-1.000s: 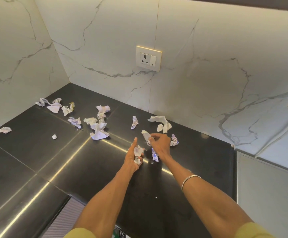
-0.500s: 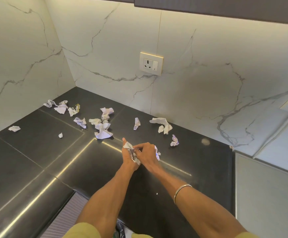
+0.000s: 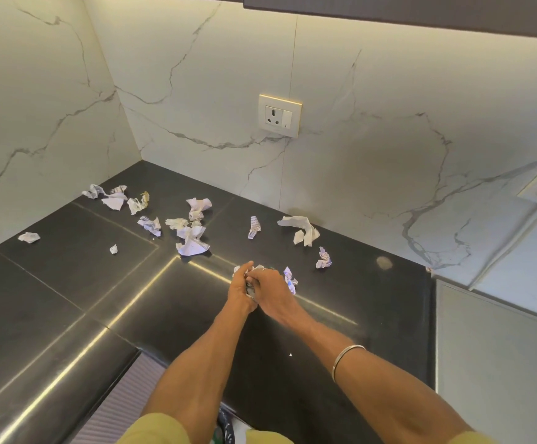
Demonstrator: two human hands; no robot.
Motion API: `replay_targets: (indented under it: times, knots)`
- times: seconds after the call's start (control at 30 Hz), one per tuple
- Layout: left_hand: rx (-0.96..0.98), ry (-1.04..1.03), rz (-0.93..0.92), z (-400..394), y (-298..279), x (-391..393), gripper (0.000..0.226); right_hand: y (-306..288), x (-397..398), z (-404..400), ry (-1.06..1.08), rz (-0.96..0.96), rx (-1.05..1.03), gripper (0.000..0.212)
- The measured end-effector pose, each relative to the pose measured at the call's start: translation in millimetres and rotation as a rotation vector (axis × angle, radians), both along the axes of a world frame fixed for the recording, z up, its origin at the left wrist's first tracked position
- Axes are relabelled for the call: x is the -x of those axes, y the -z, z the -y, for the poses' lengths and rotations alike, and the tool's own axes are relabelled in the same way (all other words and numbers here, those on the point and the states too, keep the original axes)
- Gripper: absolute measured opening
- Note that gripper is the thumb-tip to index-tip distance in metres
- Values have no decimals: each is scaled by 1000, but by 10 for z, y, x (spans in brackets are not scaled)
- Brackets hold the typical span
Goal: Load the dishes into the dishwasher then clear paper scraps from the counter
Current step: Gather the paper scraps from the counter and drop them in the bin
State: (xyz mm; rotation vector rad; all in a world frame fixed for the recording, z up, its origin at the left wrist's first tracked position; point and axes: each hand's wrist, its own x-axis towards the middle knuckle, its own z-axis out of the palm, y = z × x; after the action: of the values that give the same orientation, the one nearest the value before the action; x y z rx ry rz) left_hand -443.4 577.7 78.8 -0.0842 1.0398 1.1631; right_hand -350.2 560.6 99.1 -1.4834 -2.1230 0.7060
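Observation:
Crumpled white paper scraps lie scattered on the black counter (image 3: pixel 68 299). My left hand (image 3: pixel 240 288) and my right hand (image 3: pixel 268 283) meet above the counter's middle, both gripping a wad of gathered scraps (image 3: pixel 250 290) pressed between them. A printed scrap (image 3: pixel 289 278) sticks out beside my right hand. Loose scraps lie further back: a long twisted one (image 3: pixel 302 229) near the wall, a small one (image 3: pixel 324 258) to the right, a narrow one (image 3: pixel 254 227), and a cluster (image 3: pixel 192 240) at the left.
More scraps (image 3: pixel 115 200) sit in the far left corner and one (image 3: pixel 29 237) by the left wall. A wall socket (image 3: pixel 280 115) is on the marble backsplash. A light cabinet side (image 3: pixel 498 363) bounds the counter at right. A ribbed mat (image 3: pixel 116 408) lies below the counter edge.
My right hand picked up a scrap and came over to my left hand; both now press the gathered paper together. The camera tilted upward slightly.

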Motion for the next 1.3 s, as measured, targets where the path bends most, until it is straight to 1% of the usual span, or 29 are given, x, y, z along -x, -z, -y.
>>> replay_targets:
  times: [0.07, 0.13, 0.2, 0.23, 0.3, 0.37, 0.43, 0.47, 0.5, 0.6, 0.67, 0.73, 0.83, 0.97, 1.03, 1.17, 1.23, 1.27, 1.3]
  knots:
    - [12, -27, 8, -49, -14, -24, 19, 4, -95, 43, 20, -51, -93, 26]
    - [27, -77, 24, -109, -10, -47, 24, 12, -225, 71, 82, -59, -194, 24]
    - [28, -80, -15, -113, 22, -55, 29, 57, -371, 47, 148, -38, -217, 24]
    - [26, -60, -39, -101, 52, -60, 29, 95, -439, 14, 172, -16, -202, 26]
    - [26, -19, -60, -83, 111, -88, 27, 176, -570, -72, 197, 65, -139, 38]
    - [20, 3, -63, -88, 112, -118, 32, 243, -663, -158, 186, 210, -40, 51]
    - [2, 37, -71, -103, 97, -134, 35, 284, -716, -211, 168, 303, 90, 61]
    - [-7, 61, -76, -108, 82, -137, 35, 314, -733, -222, 157, 312, 133, 61]
    - [-12, 76, -74, -107, 67, -144, 33, 338, -745, -226, 145, 310, 148, 56]
    - [-3, 84, -80, -96, 60, -154, 29, 404, -765, -195, 121, 260, 72, 41]
    - [3, 75, -89, -91, 50, -159, 31, 422, -759, -171, 153, 193, 40, 29]
    - [-1, 76, -87, -105, 27, -154, 30, 424, -753, -162, 190, 164, 53, 21]
    - [-9, 81, -95, -135, -10, -165, 28, 406, -766, -179, 241, 128, 111, 20]
    - [18, 86, -70, -126, 29, -182, 31, 355, -808, -223, 365, -37, 186, 14]
    - [28, 90, -65, -99, 33, -200, 34, 317, -831, -234, 413, -137, 166, 13]
    - [29, 87, -72, -54, -21, -276, 42, 94, -787, -218, 405, -287, 95, 15]
    - [12, 109, -78, -64, -3, -340, 53, -27, -718, -199, 369, -366, 74, 17]
    - [-2, 120, -80, -72, -5, -377, 57, -63, -674, -188, 339, -384, 85, 17]
    - [-24, 129, -73, -75, -29, -421, 55, -86, -630, -169, 305, -374, 102, 17]
